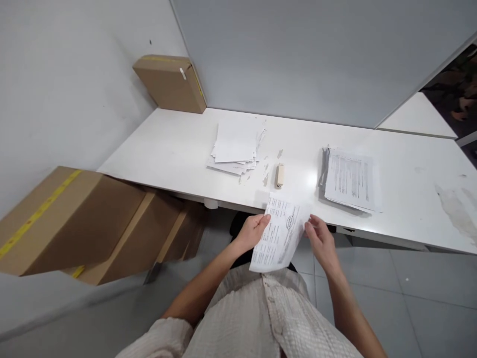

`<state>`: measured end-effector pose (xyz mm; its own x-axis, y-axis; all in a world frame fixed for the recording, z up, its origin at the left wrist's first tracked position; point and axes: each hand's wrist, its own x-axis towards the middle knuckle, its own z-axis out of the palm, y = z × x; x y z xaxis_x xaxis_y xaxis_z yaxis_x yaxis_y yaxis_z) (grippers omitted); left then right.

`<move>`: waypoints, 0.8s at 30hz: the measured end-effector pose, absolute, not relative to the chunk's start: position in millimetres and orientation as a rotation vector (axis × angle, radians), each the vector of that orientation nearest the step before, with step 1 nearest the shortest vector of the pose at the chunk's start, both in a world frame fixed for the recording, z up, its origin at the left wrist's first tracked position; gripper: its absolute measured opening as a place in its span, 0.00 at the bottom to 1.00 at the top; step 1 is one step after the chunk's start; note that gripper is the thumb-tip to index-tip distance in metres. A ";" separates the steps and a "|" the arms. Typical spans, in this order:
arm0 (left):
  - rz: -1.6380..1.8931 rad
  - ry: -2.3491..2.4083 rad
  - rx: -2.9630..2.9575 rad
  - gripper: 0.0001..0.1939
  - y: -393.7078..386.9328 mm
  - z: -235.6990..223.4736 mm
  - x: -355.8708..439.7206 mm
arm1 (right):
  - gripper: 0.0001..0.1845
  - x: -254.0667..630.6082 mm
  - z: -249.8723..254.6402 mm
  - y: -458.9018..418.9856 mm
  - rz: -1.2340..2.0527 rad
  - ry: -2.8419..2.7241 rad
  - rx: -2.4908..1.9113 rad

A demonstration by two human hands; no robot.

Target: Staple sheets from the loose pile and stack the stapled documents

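Note:
A printed sheet of paper (278, 233) with an oval stamp mark is held up in front of my body, over the table's near edge. My left hand (253, 231) pinches its left edge, thumb on top. At the sheet's right edge my right hand (319, 237) has its fingers curled, with thumb and fingertips at the paper. Just beyond the sheet lies a small beige stapler (280, 175). A loose stack of mostly blank papers (236, 144) lies to the left of the stapler, and a stack of printed sheets (350, 179) lies to its right.
The white table (406, 184) runs along a grey panel (298, 59). A cardboard box (173, 84) stands in the back left corner. Larger cardboard boxes (82, 223) with yellow tape are at the left, below table height. Tiled floor (365, 268) shows under the table.

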<state>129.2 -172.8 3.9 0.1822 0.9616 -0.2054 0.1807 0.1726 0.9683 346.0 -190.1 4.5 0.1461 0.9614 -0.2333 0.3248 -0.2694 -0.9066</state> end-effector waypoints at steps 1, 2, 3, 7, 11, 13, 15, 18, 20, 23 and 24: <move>0.847 1.239 1.269 0.24 -173.1 6.2 129.1 | 0.28 340.0 4.2 -195.5 1.273 -1.134 -1.630; 0.862 1.226 1.271 0.24 -171.9 8.3 130.2 | 0.26 334.2 4.8 -198.4 1.380 -1.023 -1.543; 0.885 1.225 1.277 0.24 -169.6 10.3 132.2 | 0.25 329.9 6.6 -198.6 1.445 -0.926 -1.465; 0.944 1.203 1.275 0.24 -156.1 17.5 141.2 | 0.22 343.0 28.1 -174.8 1.236 -0.760 -1.449; 0.879 1.163 1.274 0.22 -144.0 22.6 136.0 | 0.22 405.7 68.2 -123.1 0.690 -0.829 -1.596; 0.893 1.254 1.336 0.20 -138.6 23.2 126.8 | 0.20 441.2 84.1 -93.5 0.567 -0.851 -1.666; 0.915 1.362 1.406 0.18 -132.4 22.5 115.3 | 0.18 470.9 90.7 -65.7 0.600 -0.889 -1.767; 0.957 1.550 1.568 0.16 -117.6 19.7 95.7 | 0.20 498.0 83.2 -35.6 0.583 -1.026 -1.986; 0.995 1.735 1.745 0.15 -101.3 17.4 81.5 | 0.24 502.1 73.4 -27.2 0.447 -1.144 -2.104; 1.021 1.989 2.058 0.15 -66.8 15.0 58.3 | 0.28 485.9 62.6 -34.1 0.213 -1.284 -2.081; 1.002 2.022 2.155 0.15 -53.6 14.8 50.5 | 0.28 475.0 60.5 -40.9 0.173 -1.335 -2.037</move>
<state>50.5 -53.6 14.8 -0.0462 0.9018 0.4298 0.8882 -0.1598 0.4308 475.0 -40.9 60.5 0.4639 0.8505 0.2479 0.7592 -0.2375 -0.6059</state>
